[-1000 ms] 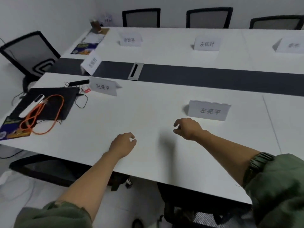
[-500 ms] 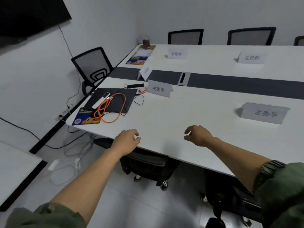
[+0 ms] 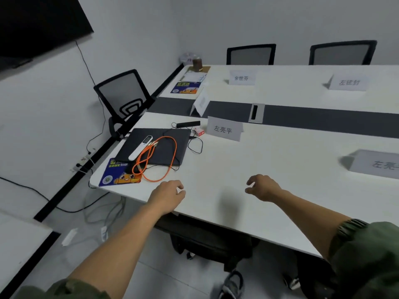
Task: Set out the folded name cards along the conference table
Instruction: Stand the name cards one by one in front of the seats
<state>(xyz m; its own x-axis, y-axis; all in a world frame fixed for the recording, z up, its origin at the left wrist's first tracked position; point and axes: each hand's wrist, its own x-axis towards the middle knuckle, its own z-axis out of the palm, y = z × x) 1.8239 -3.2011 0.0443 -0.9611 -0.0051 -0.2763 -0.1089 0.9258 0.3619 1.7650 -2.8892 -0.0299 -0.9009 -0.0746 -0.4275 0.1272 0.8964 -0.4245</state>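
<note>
hands: left hand (image 3: 167,194) and right hand (image 3: 262,187) both hover over the near edge of the table (image 3: 269,152), on the person's side of the strip (image 3: 323,119) and well short of it. palms down, fingers loosely curled. nothing is in either hand, and neither touches a card.

cards: five in view, all standing as tents.
- near card (image 3: 223,128): just on the person's side of the strip, toward its left end.
- right card (image 3: 375,164): same side, farther from the strip, cut by the frame edge.
- far card (image 3: 241,77) and far-right card (image 3: 347,82): beyond the strip.
- end card (image 3: 200,104): on the strip itself, turned side-on.

handling (judgement): folded paper or thin card stock, so very light and not very stiff. a squeeze across the two faces would likely flatten or crease the tent. best taken with a light thumb-and-finger pinch at the top fold, or by the two short edges. set it down with both lower edges flat. a brush from a sleeve could tip one over. probably not slippery; creasing is the only real damage risk.

writing:
- near card: 左亮平.
- right card: begins 左亮, the rest out of frame.
- far card: 余世芬.
- far-right card: starts 左, the next two characters too blurred to be sure.
- end card: print unreadable.
- blue mat (image 3: 114,173), by the laptop (image 3: 131,143) on the person's side of the strip: cartoon art and a round code, text too small to read.
- laptop: no brand legible.
</note>
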